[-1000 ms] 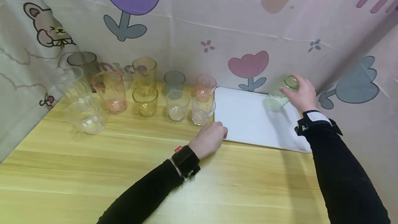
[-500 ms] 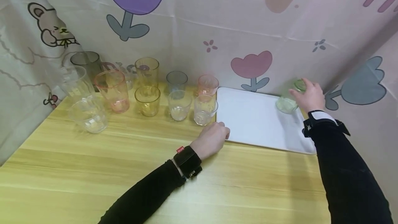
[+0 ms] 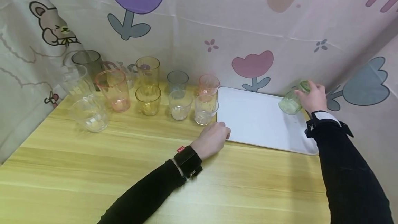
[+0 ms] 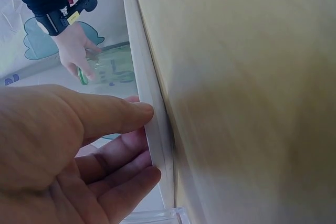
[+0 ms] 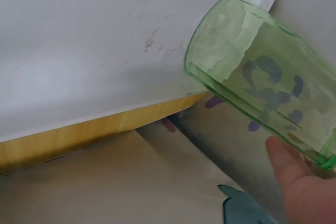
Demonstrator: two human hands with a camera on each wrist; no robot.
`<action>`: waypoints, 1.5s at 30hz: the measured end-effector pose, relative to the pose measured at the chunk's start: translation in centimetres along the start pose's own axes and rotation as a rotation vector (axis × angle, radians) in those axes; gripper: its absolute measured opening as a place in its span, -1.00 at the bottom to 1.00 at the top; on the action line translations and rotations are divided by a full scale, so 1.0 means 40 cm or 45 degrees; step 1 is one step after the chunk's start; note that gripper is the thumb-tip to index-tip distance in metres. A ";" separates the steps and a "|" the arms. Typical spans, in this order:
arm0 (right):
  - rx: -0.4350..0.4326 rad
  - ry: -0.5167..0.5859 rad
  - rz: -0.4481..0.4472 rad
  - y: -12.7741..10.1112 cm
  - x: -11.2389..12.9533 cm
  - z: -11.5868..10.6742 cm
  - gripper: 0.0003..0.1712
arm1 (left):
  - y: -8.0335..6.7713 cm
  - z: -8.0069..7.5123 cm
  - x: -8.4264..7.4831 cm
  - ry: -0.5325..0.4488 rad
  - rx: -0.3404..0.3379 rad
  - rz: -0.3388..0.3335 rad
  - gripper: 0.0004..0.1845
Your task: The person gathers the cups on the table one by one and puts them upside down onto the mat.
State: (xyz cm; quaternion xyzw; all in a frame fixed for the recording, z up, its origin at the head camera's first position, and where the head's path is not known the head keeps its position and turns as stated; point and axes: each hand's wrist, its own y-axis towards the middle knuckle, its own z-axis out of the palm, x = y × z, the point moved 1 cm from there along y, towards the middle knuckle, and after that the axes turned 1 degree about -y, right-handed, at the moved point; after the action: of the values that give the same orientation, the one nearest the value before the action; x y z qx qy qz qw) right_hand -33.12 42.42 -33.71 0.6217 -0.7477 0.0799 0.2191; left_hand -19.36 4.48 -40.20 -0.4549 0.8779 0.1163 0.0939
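Note:
A green see-through glass (image 3: 290, 102) leans over the back right corner of the white tray (image 3: 248, 120). My right hand (image 3: 313, 98) grips it by its upper end. In the right wrist view the glass (image 5: 257, 72) is tilted, its far end at the tray's corner; whether it touches is unclear. My left hand (image 3: 211, 140) is at the tray's front left corner. In the left wrist view, its thumb and curled fingertips (image 4: 142, 114) hold the tray's edge (image 4: 152, 98).
Left of the tray stand several glasses: a clear mug (image 3: 203, 115), a clear glass (image 3: 179, 111), pink (image 3: 209, 85), blue-grey (image 3: 177, 82), amber (image 3: 148, 104) and a tall pink glass (image 3: 116, 96). Clear glasses (image 3: 93, 118) stand at far left. A printed cloth (image 3: 192, 27) hangs behind.
My right hand has moved right with the green glass, from over the tray's right part to its back right corner. My left hand has stayed at the tray's edge. The view shifted slightly.

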 end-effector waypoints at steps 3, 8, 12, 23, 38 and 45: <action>0.037 -0.010 -0.005 0.002 0.002 0.000 -0.07 | 0.001 0.000 -0.001 0.001 0.001 -0.005 -0.71; 0.016 -0.037 -0.036 -0.006 0.024 -0.007 -0.04 | 0.002 -0.001 0.000 -0.003 0.003 -0.005 -0.71; -0.074 0.021 -0.112 -0.020 0.063 -0.007 -0.07 | -0.002 -0.005 0.005 -0.015 0.013 -0.013 -0.71; -0.139 0.162 -0.436 -0.090 0.246 0.025 -0.15 | -0.012 -0.007 0.017 -0.108 0.013 -0.057 -0.73; 0.171 0.039 -0.810 -0.270 0.389 0.122 -0.52 | -0.063 -0.065 0.016 -0.187 -0.140 -0.011 -0.77; 0.315 -0.039 -0.916 -0.348 0.392 0.162 -0.65 | -0.104 -0.115 0.021 -0.251 -0.278 -0.019 -0.66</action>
State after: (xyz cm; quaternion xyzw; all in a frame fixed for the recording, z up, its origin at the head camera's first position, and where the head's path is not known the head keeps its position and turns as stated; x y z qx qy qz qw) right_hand -23.22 22.89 -34.92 0.8674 -0.4695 0.0782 0.1452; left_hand -16.70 0.15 -36.53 -0.4553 0.8432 0.2545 0.1305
